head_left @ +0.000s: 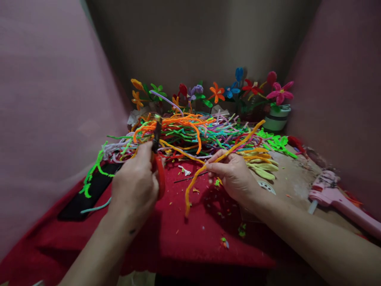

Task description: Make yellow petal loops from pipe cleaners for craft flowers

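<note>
My left hand [135, 180] is closed around scissors with red handles [160, 174]; their dark blades point up and away, with a small light bit at the tip. My right hand [230, 171] pinches a yellow-orange pipe cleaner [247, 137] between thumb and fingers. One end slants up to the right, and the other curves down over the red cloth. A second yellow-orange strand [181, 151] reaches from near the scissors to my right fingertips; whether it is a separate piece I cannot tell. Behind both hands lies a heap of many-coloured pipe cleaners [181, 133].
Fuzzy flowers [217, 93] stand along the back, some by a pale green pot [276, 119]. A pink glue gun [336, 198] rests at right. At left, green pipe cleaners [97, 167] lie over a dark flat object [79, 202]. Scraps dot the red cloth [184, 238].
</note>
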The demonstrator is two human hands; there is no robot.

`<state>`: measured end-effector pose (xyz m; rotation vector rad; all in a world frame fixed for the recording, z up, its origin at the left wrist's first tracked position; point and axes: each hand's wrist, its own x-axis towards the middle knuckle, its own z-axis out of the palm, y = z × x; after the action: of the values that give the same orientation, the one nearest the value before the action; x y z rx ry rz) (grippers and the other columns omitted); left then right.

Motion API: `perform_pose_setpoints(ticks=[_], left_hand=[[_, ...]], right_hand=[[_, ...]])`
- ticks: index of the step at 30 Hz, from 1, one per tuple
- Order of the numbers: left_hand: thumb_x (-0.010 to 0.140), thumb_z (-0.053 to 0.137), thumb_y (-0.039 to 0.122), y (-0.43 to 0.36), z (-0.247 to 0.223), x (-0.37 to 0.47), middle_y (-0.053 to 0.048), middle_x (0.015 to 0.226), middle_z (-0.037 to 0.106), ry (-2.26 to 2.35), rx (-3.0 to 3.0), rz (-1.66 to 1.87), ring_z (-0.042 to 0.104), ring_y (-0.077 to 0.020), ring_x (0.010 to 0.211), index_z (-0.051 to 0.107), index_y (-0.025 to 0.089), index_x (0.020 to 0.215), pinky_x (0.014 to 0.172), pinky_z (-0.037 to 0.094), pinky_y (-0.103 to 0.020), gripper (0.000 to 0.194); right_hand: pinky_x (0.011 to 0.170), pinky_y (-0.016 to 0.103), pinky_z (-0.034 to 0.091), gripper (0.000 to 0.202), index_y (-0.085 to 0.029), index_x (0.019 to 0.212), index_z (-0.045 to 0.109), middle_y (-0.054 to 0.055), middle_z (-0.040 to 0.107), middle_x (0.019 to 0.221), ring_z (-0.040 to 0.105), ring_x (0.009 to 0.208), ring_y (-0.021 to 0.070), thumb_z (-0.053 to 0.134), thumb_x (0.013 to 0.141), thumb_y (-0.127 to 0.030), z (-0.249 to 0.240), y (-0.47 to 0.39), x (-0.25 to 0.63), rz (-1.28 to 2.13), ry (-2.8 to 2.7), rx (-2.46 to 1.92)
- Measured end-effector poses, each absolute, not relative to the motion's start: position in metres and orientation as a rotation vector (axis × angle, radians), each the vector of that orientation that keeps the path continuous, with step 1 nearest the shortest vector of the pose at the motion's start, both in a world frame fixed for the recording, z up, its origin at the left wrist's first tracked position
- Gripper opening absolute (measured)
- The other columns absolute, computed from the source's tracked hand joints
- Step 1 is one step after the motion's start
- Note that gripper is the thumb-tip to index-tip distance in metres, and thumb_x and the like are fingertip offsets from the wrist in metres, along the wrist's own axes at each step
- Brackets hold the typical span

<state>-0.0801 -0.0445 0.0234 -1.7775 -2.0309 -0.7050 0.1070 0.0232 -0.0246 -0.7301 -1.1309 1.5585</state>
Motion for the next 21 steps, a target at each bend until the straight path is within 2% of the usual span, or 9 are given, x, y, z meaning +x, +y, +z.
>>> perform_pose_setpoints(ticks=[3, 7, 11, 14, 21], left_hand=[[0.074, 0.057, 0.033, -0.036, 0.036, -0.081, 0.000, 0.073, 0.057, -2.082, -1.917, -1.190, 0.054, -0.0148, 0.063, 0.050, 0.023, 0.110, 0.059, 0.042, -0.024, 0.038], [0.063, 0.069, 0.030, -0.020, 0.037, -0.060, 0.003, 0.068, 0.056, -2.287, -2.527, -1.711, 0.053, -0.0104, 0.059, 0.055, 0.019, 0.095, 0.055, 0.042, -0.020, 0.036], [0.054, 0.075, 0.022, -0.012, 0.028, -0.043, 0.003, 0.070, 0.058, -2.472, -2.705, -1.955, 0.056, -0.0114, 0.063, 0.057, 0.015, 0.089, 0.061, 0.045, -0.022, 0.040], [0.054, 0.076, 0.020, -0.010, 0.021, -0.044, 0.003, 0.072, 0.059, -2.500, -2.724, -2.111, 0.055, -0.0106, 0.065, 0.059, 0.015, 0.089, 0.064, 0.044, -0.022, 0.039], [0.058, 0.072, 0.014, -0.008, 0.012, -0.054, 0.003, 0.072, 0.057, -2.445, -2.853, -2.115, 0.049, -0.0076, 0.061, 0.061, 0.015, 0.095, 0.059, 0.040, -0.019, 0.039]], right_hand=[[0.046, 0.023, 0.042, 0.015, -0.016, 0.065, 0.056, -0.003, 0.057, 0.052, 0.051, 0.044, 0.0083, 0.070, 0.059, -0.014, -0.023, 0.022, 0.107, 1.555, -1.155, -0.733], [0.042, 0.024, 0.041, 0.018, -0.016, 0.065, 0.057, -0.003, 0.059, 0.055, 0.051, 0.041, 0.0093, 0.073, 0.056, -0.016, -0.021, 0.019, 0.106, 1.728, -1.135, -0.638], [0.041, 0.022, 0.038, 0.017, -0.015, 0.065, 0.060, -0.004, 0.056, 0.052, 0.048, 0.040, 0.0071, 0.075, 0.057, -0.017, -0.022, 0.020, 0.105, 1.765, -1.134, -0.606], [0.040, 0.021, 0.035, 0.015, -0.015, 0.064, 0.062, -0.004, 0.057, 0.054, 0.046, 0.041, 0.0062, 0.075, 0.056, -0.016, -0.023, 0.022, 0.105, 1.786, -1.105, -0.607], [0.041, 0.020, 0.035, 0.016, -0.015, 0.065, 0.062, -0.004, 0.056, 0.054, 0.046, 0.043, 0.0061, 0.075, 0.057, -0.019, -0.024, 0.024, 0.106, 1.814, -1.043, -0.594]])
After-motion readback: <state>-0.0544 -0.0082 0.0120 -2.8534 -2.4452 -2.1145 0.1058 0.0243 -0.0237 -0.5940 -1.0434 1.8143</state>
